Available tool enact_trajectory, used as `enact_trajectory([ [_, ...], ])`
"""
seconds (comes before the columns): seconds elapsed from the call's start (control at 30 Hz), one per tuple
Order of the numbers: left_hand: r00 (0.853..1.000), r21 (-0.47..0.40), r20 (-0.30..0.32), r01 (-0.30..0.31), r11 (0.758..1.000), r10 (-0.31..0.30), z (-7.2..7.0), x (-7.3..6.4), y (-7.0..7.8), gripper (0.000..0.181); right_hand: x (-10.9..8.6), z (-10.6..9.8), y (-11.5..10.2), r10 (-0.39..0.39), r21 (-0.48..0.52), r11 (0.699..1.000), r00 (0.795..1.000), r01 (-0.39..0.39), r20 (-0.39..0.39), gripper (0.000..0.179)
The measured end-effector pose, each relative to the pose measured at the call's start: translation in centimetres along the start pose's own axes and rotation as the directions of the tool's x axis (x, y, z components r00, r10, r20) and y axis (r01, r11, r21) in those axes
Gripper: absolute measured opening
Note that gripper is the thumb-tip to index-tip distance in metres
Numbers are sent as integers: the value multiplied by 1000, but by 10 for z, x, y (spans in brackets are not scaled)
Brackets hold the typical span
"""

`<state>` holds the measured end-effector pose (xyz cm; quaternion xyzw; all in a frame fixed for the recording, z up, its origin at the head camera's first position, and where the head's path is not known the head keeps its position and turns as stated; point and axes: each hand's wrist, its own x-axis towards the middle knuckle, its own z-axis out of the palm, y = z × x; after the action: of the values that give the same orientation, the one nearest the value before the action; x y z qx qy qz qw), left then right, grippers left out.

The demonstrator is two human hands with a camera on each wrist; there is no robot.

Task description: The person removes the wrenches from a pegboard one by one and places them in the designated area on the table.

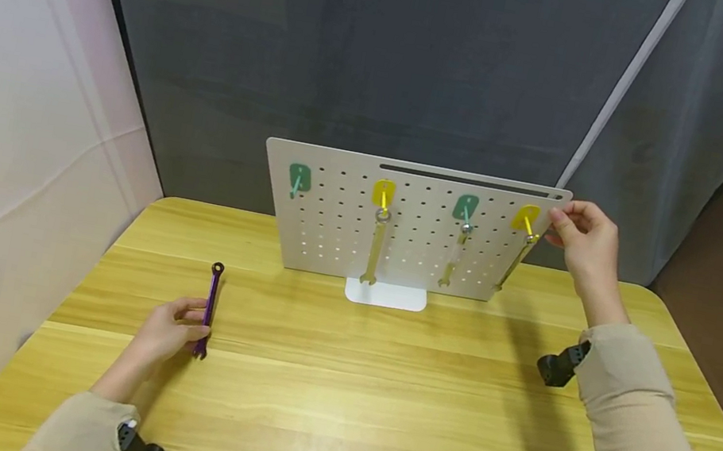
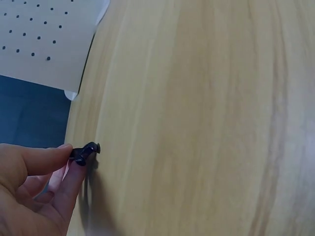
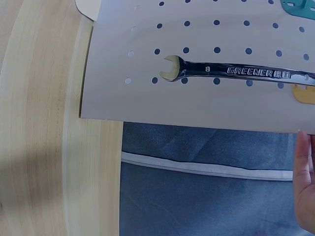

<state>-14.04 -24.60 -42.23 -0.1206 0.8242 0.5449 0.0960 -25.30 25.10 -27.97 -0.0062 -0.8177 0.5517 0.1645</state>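
Observation:
Between thumb and fingers, my left hand (image 1: pixel 165 332) pinches a dark purple wrench (image 1: pixel 210 304), its ring end pointing away from me. In the left wrist view only one end of this wrench (image 2: pixel 87 152) shows past the fingertips. At the upper right edge of a white pegboard (image 1: pixel 336 245), my right hand (image 1: pixel 589 245) grips the board, thumb in front and the other fingers partly hidden behind. Close to it, a silver wrench (image 1: pixel 516 262) hangs from the rightmost yellow hook (image 1: pixel 526 218); the right wrist view shows this wrench (image 3: pixel 236 70) with lettering along its shaft.
Silver wrenches also hang from the left yellow hook (image 1: pixel 383 194) and the right green hook (image 1: pixel 465 208). The far left green hook (image 1: pixel 299 178) bears nothing. The board stands on a white base (image 1: pixel 385 296) at the back of the wooden table (image 1: pixel 361 395), before a dark curtain (image 1: pixel 393 46).

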Motion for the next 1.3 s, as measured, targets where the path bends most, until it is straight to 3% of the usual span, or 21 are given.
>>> enact_trajectory([
  [0.47,1000,49,15,15,999,-16,-2,2,4,52,2,-2,-2,7,7,1000,1000,-7,-2,30],
  [0.8,1000,74,22,-2,997,0,-4,2,6,51,2,-4,-1,9,18,1000,1000,-10,18,14],
  [1.0,1000,85,-11,0,996,1,-3,2,5,49,3,-4,-1,12,34,999,1000,-13,24,15],
  [1.3,998,167,-51,-12,986,20,-1,3,2,47,2,-4,2,29,-10,1000,999,-28,44,23],
])
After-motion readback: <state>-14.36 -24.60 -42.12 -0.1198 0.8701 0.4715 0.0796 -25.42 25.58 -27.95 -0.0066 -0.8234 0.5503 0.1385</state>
